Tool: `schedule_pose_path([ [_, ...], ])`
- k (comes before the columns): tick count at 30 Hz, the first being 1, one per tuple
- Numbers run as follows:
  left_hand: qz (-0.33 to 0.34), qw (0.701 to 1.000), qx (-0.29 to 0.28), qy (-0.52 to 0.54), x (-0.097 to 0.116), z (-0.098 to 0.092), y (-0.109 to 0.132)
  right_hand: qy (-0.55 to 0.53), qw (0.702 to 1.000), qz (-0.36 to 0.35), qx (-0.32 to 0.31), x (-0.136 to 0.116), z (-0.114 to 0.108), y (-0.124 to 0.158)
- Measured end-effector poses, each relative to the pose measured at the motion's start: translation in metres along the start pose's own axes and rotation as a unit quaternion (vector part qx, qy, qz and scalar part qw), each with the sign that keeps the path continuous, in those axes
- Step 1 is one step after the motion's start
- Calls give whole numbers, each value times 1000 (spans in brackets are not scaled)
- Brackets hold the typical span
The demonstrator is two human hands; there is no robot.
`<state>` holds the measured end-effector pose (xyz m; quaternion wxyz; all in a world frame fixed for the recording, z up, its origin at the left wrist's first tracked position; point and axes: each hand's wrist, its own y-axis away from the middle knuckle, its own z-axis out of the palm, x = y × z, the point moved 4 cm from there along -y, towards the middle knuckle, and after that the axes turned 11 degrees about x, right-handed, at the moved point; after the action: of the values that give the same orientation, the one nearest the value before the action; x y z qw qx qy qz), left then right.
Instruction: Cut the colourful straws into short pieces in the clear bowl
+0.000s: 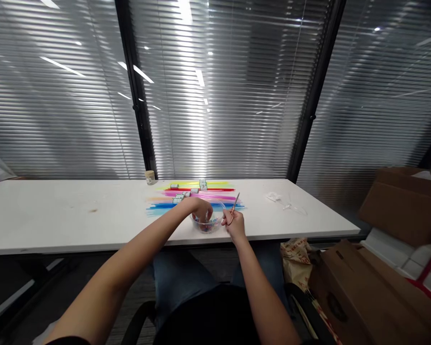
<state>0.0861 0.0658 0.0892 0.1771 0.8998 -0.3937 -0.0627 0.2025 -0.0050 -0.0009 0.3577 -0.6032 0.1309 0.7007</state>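
A clear round bowl [208, 227] with small colourful pieces in it stands near the table's front edge. My left hand [201, 209] reaches down into the bowl, its fingers bent among the pieces; what they pinch, if anything, is too small to make out. At the bowl's right side, my right hand [234, 224] is closed on a pair of scissors [236, 202], whose blades point up and away from me. Behind the bowl lie bundles of thin coloured sticks, among them blue [158, 206], pink [219, 197], red [221, 189] and yellow ones, with labels around some.
The white table [57, 215] runs along blinds. A small jar [150, 177] stands at its back edge. White scraps and a thin clear loop [289, 206] lie to the right. Cardboard boxes [366, 292] and a paper bag [296, 261] are at the lower right.
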Motion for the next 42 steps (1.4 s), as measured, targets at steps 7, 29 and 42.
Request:
schedule_pose_path([
  [7,21,998,59,-7,6,-1,1,-6,1000,-1,1,-5,0,1],
  [29,74,970,120,197,-1,-8,13,1,1000,-7,-4,-3,0,1],
  [42,87,993,81,-30,7,5,15,-9,1000,6,-6,-5,1,2],
])
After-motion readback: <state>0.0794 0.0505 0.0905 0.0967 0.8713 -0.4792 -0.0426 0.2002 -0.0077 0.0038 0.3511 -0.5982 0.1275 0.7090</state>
